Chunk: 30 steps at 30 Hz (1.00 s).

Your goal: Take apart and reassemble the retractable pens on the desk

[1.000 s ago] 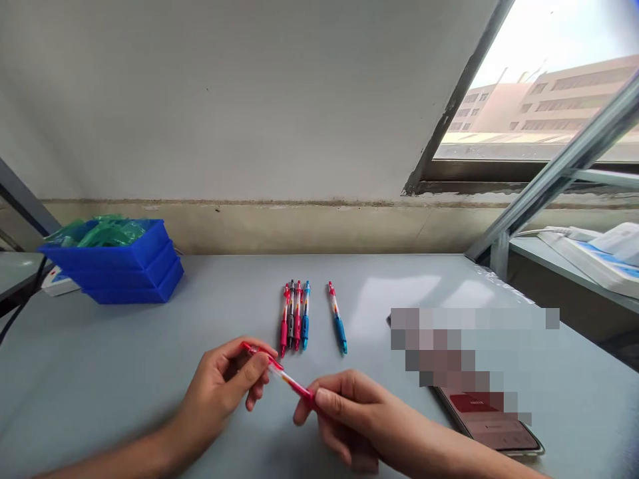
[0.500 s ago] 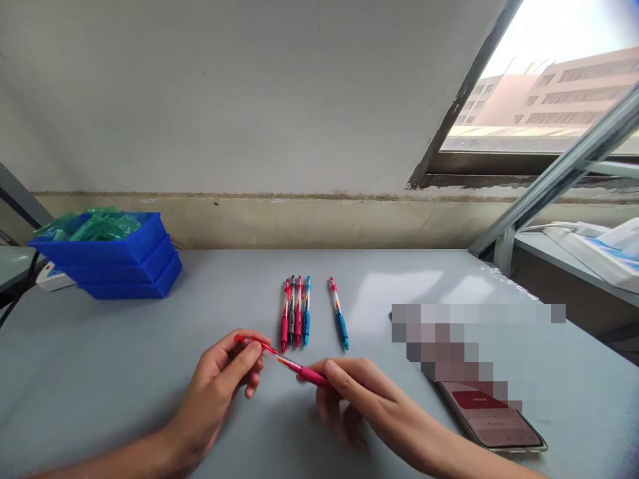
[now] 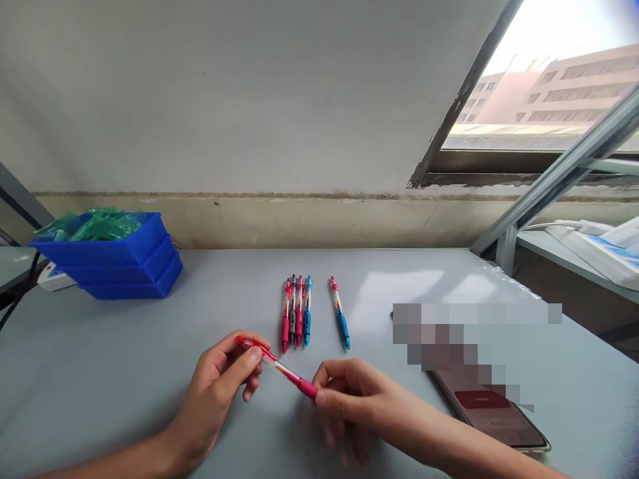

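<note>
Pinching slim red-and-clear plastic pen [image 3: 288, 372] at both ends, left hand [image 3: 222, 380] on clip end, right hand [image 3: 358, 398] at tip; light fingertip hold could let it slip.

No word, number or brand can be read. A row of small pale characters stands on the dark red rectangular panel [image 3: 482, 399] of the flat, dark-edged phone [image 3: 509, 431], too tiny to decipher.

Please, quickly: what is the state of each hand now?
Left hand: closed, holding the red pen by its clip end.
Right hand: partly closed at the pen's grip end; whether gripping cannot be told.
</note>
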{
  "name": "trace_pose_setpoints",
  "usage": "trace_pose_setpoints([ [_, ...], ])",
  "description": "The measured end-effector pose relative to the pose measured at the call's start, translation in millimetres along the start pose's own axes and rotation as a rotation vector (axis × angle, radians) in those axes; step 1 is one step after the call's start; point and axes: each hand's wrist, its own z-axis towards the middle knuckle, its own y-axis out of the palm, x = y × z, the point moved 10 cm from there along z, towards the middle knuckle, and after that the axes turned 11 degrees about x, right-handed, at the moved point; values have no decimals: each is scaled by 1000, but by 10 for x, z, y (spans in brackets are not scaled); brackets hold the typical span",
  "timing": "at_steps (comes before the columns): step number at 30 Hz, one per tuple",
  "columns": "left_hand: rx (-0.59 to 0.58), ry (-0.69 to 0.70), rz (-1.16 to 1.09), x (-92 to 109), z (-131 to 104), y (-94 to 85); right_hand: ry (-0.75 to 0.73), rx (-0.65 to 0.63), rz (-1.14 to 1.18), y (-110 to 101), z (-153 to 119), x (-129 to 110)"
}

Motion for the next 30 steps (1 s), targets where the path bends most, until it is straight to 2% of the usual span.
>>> trace_pose_setpoints([
  [5,-9,7,-9,13,1,6,28,-41,104,24,-5,27],
  [18,19,16,-28,30,9,-18,17,-25,121,-13,-14,3],
  [22,18,15,-35,29,-1,-21,58,-76,141,24,-15,70],
  [30,12,24,-7,44,-11,-17,-14,-113,178,92,-48,-19],
])
